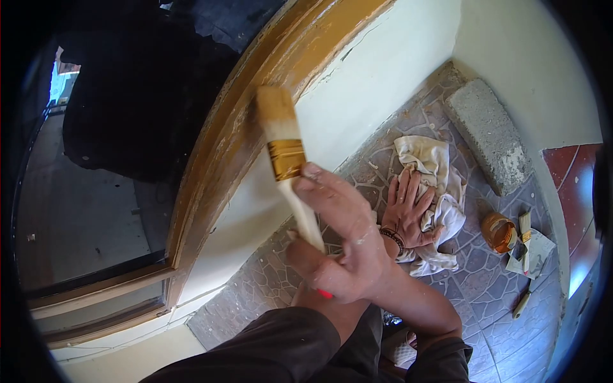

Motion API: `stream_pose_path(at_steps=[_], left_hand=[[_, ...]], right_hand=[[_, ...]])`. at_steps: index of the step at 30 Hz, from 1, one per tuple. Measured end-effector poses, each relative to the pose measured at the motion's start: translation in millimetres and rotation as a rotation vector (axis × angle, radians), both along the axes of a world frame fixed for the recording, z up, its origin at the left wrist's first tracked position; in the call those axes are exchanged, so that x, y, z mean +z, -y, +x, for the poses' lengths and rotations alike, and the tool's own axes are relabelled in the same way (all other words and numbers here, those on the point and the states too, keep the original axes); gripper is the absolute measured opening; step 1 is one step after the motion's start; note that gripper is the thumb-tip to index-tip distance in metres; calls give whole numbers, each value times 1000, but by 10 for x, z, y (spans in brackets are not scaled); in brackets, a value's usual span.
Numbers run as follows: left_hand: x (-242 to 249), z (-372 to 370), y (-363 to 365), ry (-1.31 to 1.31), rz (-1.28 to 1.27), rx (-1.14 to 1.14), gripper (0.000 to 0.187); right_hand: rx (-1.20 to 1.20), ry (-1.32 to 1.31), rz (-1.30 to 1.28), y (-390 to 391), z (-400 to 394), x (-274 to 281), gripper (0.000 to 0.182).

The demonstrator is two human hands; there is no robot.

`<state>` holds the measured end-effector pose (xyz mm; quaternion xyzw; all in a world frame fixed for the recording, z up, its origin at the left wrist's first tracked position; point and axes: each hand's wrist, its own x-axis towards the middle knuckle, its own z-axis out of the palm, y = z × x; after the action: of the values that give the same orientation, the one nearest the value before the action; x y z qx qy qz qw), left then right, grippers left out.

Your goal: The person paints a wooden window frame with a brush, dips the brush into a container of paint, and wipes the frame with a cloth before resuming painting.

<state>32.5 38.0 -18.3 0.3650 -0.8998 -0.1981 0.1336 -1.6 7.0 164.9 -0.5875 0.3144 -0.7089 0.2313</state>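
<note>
My right hand (pixel 341 233) is closed around the pale handle of a flat paintbrush (pixel 286 150), which has an amber band and tan bristles. Its bristle end points up and overlaps the brown wooden frame (pixel 220 143) in this view. Beyond my right forearm, my left hand (pixel 408 207) lies flat with fingers spread, a beaded bracelet at the wrist. Under and beside that hand is a crumpled cream cloth (pixel 424 153) on the stone-patterned floor (pixel 469 281). My left forearm is mostly hidden behind the right one.
Right of the cloth stands a small container of orange-brown paint (pixel 497 233). Beside it, a smaller brush (pixel 525 230) rests on a light flat piece. A handled tool (pixel 522 304) lies nearer. A concrete block (pixel 488 134) sits against the wall. Dark glass (pixel 147 83) fills the frame.
</note>
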Motion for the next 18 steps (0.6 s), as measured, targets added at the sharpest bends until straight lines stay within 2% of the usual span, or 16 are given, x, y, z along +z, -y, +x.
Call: stream_pose_path(at_steps=[2, 10, 18], left_hand=[[7, 0, 8, -5, 3, -1, 81], [-5, 2, 2, -37, 3, -4, 82], [11, 3, 4, 47, 27, -14, 85]], right_hand=[[-221, -41, -79, 23, 38, -74, 22], [-245, -38, -56, 122, 10, -79, 23], [-213, -50, -23, 111, 72, -73, 21]])
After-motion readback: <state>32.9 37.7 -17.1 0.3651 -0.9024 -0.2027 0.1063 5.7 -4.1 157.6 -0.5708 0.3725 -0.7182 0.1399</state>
